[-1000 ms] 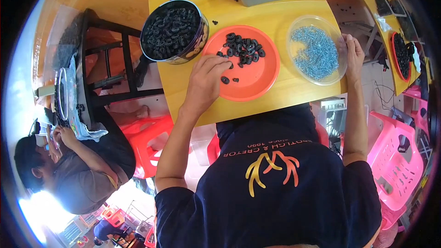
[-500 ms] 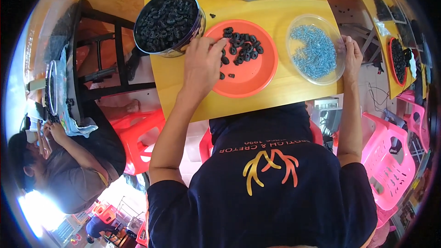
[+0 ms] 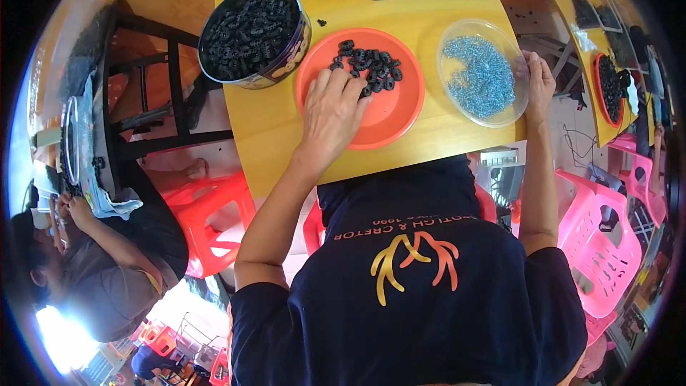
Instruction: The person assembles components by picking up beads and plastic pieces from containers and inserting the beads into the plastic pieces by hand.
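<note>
Your left hand bends over upper-centre black pieces, seemingly spread on the orange plate for reach, your right hand at the upper-right bead dish, neither grip's closure discernible.

The yellow table is brightly lit and fairly sharply rendered, while detail is swallowed by white glare well below and left of it, shapes far out from it are softened, and straight edges are visibly bent.
</note>
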{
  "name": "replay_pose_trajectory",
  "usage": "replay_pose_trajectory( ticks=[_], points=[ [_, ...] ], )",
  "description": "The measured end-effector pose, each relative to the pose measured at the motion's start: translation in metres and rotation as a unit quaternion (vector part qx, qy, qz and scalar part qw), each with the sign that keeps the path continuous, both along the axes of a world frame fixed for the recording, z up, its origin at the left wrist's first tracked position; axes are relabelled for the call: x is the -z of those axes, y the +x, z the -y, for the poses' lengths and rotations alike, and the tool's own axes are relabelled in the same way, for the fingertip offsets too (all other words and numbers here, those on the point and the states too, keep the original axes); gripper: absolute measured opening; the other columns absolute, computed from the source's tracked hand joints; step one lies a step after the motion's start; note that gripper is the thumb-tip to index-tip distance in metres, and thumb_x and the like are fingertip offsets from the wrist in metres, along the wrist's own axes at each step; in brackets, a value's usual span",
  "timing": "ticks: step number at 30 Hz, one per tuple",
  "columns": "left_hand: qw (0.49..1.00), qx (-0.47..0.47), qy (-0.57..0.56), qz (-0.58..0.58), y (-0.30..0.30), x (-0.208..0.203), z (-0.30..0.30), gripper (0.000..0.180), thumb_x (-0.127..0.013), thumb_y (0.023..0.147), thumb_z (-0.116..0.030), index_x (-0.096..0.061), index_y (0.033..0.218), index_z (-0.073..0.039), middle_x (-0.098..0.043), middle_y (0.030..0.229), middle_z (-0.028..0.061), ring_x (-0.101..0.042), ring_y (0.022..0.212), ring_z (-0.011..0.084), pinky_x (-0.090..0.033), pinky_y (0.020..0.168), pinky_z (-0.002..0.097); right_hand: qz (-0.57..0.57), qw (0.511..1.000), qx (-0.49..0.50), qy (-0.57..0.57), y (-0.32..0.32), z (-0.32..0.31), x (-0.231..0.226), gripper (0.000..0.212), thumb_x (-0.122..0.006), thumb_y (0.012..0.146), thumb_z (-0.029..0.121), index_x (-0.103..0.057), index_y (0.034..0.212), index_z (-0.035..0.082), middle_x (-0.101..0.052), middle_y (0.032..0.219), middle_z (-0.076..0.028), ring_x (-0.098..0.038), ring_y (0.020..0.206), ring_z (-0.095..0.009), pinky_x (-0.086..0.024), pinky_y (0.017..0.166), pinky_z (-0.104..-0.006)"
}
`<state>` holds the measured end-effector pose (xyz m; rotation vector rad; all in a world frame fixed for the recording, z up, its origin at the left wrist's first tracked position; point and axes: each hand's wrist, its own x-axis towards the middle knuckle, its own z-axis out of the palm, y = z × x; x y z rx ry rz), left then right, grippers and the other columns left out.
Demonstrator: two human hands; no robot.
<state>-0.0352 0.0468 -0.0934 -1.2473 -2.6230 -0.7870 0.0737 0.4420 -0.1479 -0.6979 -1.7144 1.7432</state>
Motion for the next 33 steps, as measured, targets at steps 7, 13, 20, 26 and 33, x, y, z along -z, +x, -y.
replay_pose_trajectory(
  ticks=[7, 13, 20, 26, 33],
  points=[
    [0.999, -0.002, 0.044, -0.005, 0.003, -0.001, -0.003, 0.022, -0.07, 0.076, -0.005, -0.059, 0.096, -0.003, -0.057, 0.096, 0.0106, -0.053, 0.092, 0.0302, -0.044, 0.078, 0.0418, 0.007, 1.0, 0.018, -0.007, -0.001, 0.002, -0.002, 0.029, -0.057, 0.099, 0.025, -0.069, 0.102, -0.001, -0.066, 0.088, 0.0, -0.056, 0.075, -0.005, -0.045, 0.067, -0.0196],
    [0.959, -0.046, 0.166, 0.226, 0.014, -0.007, 0.002, 0.022, -0.066, 0.08, 0.004, -0.063, 0.1, -0.003, -0.054, 0.085, 0.0078, -0.052, 0.072, 0.0174, -0.044, 0.063, 0.0284, -0.018, 1.0, 0.003, -0.016, -0.001, 0.002, -0.027, 0.027, -0.059, 0.097, 0.023, -0.067, 0.112, 0.002, -0.066, 0.092, 0.002, -0.055, 0.077, -0.003, -0.045, 0.071, -0.0182],
    [0.896, -0.037, 0.246, 0.367, 0.025, -0.011, 0.001, 0.026, -0.062, 0.082, 0.006, -0.065, 0.106, -0.003, -0.051, 0.086, 0.0018, -0.047, 0.071, 0.0088, -0.041, 0.063, 0.0224, 0.117, 0.914, -0.07, 0.383, -0.002, 0.024, -0.066, 0.015, -0.067, 0.088, 0.017, -0.071, 0.098, 0.007, -0.067, 0.089, -0.003, -0.061, 0.084, -0.017, -0.047, 0.075, -0.0302],
    [0.898, -0.019, 0.246, 0.365, 0.031, -0.017, -0.003, 0.022, -0.062, 0.085, 0.005, -0.066, 0.106, -0.001, -0.056, 0.091, 0.0022, -0.052, 0.075, 0.0088, -0.044, 0.07, 0.0222, 0.097, 0.756, -0.023, 0.646, -0.013, 0.045, -0.089, 0.009, -0.07, 0.083, 0.016, -0.071, 0.09, 0.011, -0.065, 0.088, -0.003, -0.056, 0.092, -0.025, -0.04, 0.08, -0.0391],
    [0.789, -0.058, 0.33, 0.515, 0.036, -0.016, -0.005, 0.019, -0.064, 0.089, 0.002, -0.062, 0.107, -0.001, -0.062, 0.093, 0.0035, -0.061, 0.086, 0.0118, -0.048, 0.078, 0.0235, 0.1, 0.792, -0.223, 0.559, -0.014, 0.074, -0.084, 0.01, -0.07, 0.081, 0.011, -0.069, 0.091, 0.007, -0.066, 0.092, -0.006, -0.058, 0.091, -0.028, -0.043, 0.082, -0.0394]
  ],
)
